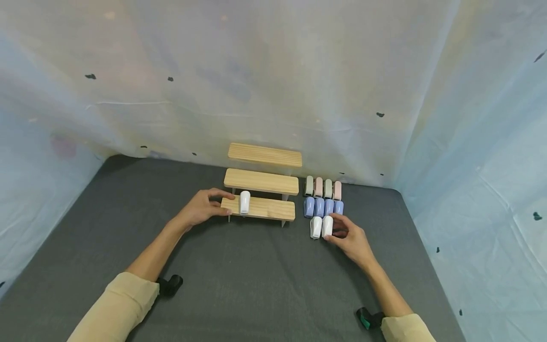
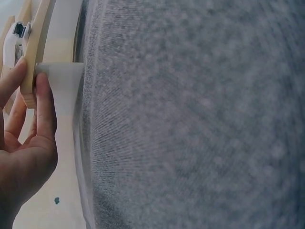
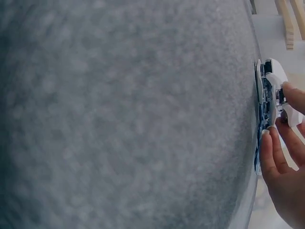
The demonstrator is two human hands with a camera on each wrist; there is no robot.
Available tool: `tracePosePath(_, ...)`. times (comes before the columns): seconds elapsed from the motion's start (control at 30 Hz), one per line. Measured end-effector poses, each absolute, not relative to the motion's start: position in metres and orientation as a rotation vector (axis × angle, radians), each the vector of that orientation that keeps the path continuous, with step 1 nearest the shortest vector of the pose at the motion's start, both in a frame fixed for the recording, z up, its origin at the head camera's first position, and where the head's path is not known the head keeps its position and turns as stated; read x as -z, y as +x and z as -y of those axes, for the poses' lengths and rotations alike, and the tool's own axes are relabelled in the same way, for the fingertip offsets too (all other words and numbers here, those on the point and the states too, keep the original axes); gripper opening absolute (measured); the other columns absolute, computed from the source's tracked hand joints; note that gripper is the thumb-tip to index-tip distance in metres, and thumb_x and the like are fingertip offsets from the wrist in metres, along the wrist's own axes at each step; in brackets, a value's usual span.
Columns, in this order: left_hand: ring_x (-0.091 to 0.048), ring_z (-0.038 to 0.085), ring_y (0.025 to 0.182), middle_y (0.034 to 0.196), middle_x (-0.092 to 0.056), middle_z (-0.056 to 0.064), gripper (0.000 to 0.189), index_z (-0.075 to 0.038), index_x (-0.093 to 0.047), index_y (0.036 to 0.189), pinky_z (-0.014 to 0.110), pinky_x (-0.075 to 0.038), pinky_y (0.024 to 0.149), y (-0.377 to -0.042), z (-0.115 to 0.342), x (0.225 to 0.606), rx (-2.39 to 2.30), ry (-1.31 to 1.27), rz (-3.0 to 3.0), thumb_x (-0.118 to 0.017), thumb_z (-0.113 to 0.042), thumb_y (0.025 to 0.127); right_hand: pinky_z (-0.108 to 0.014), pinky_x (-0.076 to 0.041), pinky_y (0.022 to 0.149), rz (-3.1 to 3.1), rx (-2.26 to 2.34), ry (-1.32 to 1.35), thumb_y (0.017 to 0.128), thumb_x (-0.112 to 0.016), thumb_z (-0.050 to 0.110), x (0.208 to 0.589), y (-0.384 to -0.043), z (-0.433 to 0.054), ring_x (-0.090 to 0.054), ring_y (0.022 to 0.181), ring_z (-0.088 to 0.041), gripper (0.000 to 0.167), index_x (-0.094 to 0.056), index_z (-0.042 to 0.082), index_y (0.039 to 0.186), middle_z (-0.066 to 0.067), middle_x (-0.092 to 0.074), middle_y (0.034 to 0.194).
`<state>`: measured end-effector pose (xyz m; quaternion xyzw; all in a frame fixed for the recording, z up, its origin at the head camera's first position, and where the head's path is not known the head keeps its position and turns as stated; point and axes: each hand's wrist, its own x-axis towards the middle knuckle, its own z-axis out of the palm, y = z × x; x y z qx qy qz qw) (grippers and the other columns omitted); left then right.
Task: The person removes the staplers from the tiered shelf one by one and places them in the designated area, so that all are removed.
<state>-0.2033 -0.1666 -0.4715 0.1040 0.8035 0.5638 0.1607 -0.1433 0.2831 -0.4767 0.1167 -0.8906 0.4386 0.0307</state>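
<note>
My left hand (image 1: 201, 209) pinches the left end of the lowest wooden shelf (image 1: 271, 208), thumb above the board and a finger below it in the left wrist view. A white mini stapler (image 1: 244, 202) stands on that shelf, just right of my fingertips. Over on the right, my right hand (image 1: 352, 240) holds a second white mini stapler (image 1: 327, 226) between thumb and fingers; the right wrist view shows its metal underside (image 3: 281, 97). Close to its left lies another white mini stapler (image 1: 315, 227) on the grey cloth.
Behind the white staplers sits a row of several blue staplers (image 1: 319, 207). Farther back are two pale green staplers (image 1: 309, 185) and two pink staplers (image 1: 337, 190). The middle shelf (image 1: 261, 181) and top shelf (image 1: 265, 154) rise behind the lowest, near the hanging backdrop (image 1: 273, 71).
</note>
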Motion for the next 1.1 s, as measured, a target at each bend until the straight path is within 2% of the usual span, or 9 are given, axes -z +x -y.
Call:
tracePosePath(0.1, -0.067, 0.027, 0.101, 0.149, -0.042, 0.015, 0.050, -0.013, -0.065, 0.131, 0.047, -0.051, 0.087, -0.2039, 0.1660, 0.4715, -1.606, 0.294, -2.298, -0.081, -0.025, 0.085, -0.039, -0.055, 0.082, 2.780, -1.351, 0.329, 0.079, -0.084, 0.005, 0.4810, -0.1452, -0.2839, -0.065, 0.104, -0.030, 0.062, -0.057, 0.006, 0.135, -0.017, -0.068, 0.116)
tracePosePath(0.23, -0.067, 0.027, 0.101, 0.150, -0.041, 0.015, 0.049, -0.013, -0.065, 0.131, 0.046, -0.051, 0.087, -0.2046, 0.1658, 0.4724, -1.600, 0.282, -2.297, -0.081, -0.024, 0.085, -0.037, -0.055, 0.082, 2.803, -1.338, 0.313, 0.079, -0.085, 0.006, 0.4833, -0.1455, -0.2833, -0.065, 0.103, -0.029, 0.062, -0.058, 0.007, 0.135, -0.017, -0.068, 0.116)
tracePosePath(0.77, -0.068, 0.026, 0.097, 0.145, -0.047, 0.015, 0.049, -0.012, -0.065, 0.129, 0.045, -0.050, 0.086, -0.2040, 0.1650, 0.4712, -1.611, 0.261, -2.283, -0.081, -0.024, 0.085, -0.034, -0.054, 0.083, 2.834, -1.281, 0.238, 0.079, -0.085, 0.006, 0.4863, -0.1444, -0.2828, -0.065, 0.103, -0.027, 0.062, -0.058, 0.009, 0.135, -0.015, -0.068, 0.114)
tracePosePath(1.1, -0.066, 0.028, 0.103, 0.148, -0.044, 0.013, 0.049, -0.014, -0.066, 0.129, 0.046, -0.048, 0.089, -0.2031, 0.1655, 0.4715, -1.610, 0.245, -2.288, -0.082, -0.025, 0.084, -0.038, -0.055, 0.082, 2.795, -1.323, 0.268, 0.081, -0.083, 0.008, 0.4809, -0.1451, -0.2874, -0.066, 0.104, -0.031, 0.057, -0.059, 0.006, 0.132, -0.016, -0.066, 0.121)
